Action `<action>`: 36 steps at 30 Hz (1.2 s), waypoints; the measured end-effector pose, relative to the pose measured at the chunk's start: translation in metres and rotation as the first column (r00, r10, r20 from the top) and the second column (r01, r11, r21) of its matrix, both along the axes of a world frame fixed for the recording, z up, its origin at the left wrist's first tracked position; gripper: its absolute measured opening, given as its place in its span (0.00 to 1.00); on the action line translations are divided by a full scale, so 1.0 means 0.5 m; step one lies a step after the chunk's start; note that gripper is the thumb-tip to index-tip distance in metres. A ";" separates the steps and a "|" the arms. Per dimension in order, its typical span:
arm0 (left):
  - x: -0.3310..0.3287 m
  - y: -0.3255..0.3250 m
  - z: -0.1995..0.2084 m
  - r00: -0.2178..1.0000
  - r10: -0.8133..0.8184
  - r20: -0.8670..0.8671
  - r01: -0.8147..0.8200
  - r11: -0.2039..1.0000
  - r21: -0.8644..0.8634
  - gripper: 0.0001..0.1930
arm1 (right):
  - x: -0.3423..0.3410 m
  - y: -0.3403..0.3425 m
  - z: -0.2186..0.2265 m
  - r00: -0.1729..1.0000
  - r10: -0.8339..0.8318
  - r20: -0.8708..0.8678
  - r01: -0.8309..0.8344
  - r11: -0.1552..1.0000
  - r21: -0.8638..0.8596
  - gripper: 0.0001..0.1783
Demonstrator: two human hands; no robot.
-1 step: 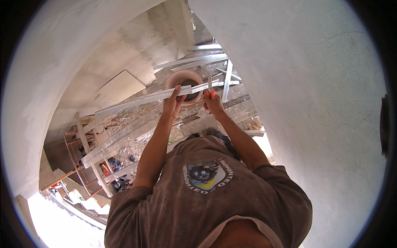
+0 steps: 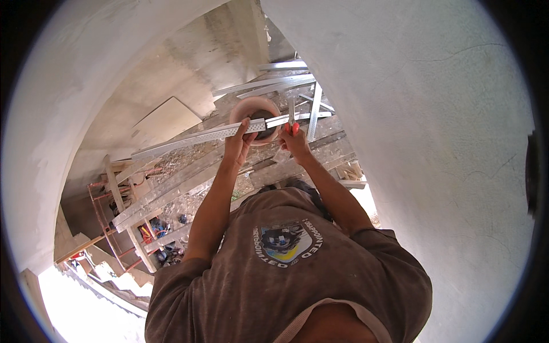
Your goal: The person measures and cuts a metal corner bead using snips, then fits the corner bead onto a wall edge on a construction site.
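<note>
The left hand [image 2: 239, 143] pinches a perforated metal strip [image 2: 194, 139], the right hand [image 2: 295, 143] grips a red-handled tool [image 2: 295, 129]; any cutting progress is unclear.

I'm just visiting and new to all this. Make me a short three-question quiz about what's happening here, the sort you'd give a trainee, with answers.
1. Multiple choice: what does the left hand hold?
A) a paintbrush
B) a long metal strip
C) a coil of rope

2. True or false: the right hand grips a tool with red handles.

3. Fill in the blank: in this view, the left hand partly covers a round, pinkish ____.

Key: 1. B. 2. True. 3. Bucket.
</note>
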State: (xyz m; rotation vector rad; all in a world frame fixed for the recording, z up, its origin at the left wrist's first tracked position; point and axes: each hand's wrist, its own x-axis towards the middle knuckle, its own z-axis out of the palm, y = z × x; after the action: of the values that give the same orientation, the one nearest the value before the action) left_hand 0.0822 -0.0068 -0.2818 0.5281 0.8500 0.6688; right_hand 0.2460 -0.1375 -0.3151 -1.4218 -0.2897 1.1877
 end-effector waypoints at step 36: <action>-0.225 -0.159 0.391 0.826 0.210 -0.523 0.382 0.475 0.793 0.26 | -0.088 0.000 0.130 0.817 0.080 0.571 -0.345 0.862 0.372 0.14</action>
State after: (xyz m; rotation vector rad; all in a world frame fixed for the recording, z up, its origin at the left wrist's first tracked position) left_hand -0.0304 -0.0860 -0.0863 1.8215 0.9656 0.8497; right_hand 0.2018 -0.1377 -0.2504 -1.2834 -1.0944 0.7866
